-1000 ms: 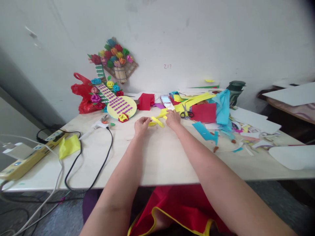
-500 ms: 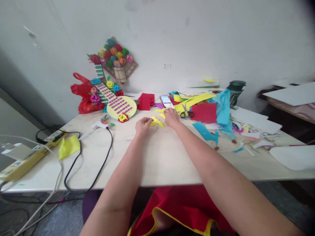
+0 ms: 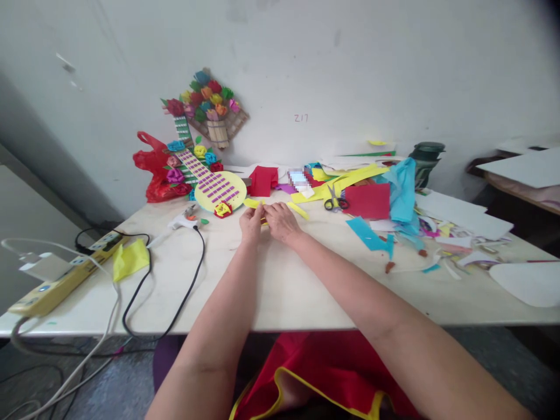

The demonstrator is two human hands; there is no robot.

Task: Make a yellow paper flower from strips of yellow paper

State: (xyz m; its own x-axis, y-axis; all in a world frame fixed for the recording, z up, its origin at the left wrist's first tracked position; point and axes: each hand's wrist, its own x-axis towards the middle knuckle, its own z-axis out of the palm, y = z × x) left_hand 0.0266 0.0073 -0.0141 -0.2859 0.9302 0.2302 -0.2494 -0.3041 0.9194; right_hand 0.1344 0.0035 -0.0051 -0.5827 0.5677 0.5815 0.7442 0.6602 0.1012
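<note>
Over the middle of the table, my left hand point(image 3: 251, 224) and my right hand point(image 3: 282, 221) meet, fingertips pinched together on a yellow crepe paper strip point(image 3: 252, 203). One end of it sticks out above my left fingers; the part between the hands is mostly hidden. To the right of my right hand lies another yellow strip point(image 3: 298, 210). Black-handled scissors point(image 3: 336, 201) rest further right. Left of my hands is a yellow paper guitar shape point(image 3: 221, 191) with purple marks and a red-and-yellow paper flower point(image 3: 223, 209).
A white glue gun point(image 3: 182, 222) with a black cord lies left, near a yellow power strip point(image 3: 65, 274) and yellow paper point(image 3: 131, 259). Red paper point(image 3: 366, 201), blue crepe paper point(image 3: 402, 189) and scraps cover the right side. A phone point(image 3: 299, 180) and dark bottle point(image 3: 426, 157) stand behind.
My right hand has moved left and come together with my left hand, now at the yellow strip. The strip's end has shifted to above my left fingers. The view has shifted slightly.
</note>
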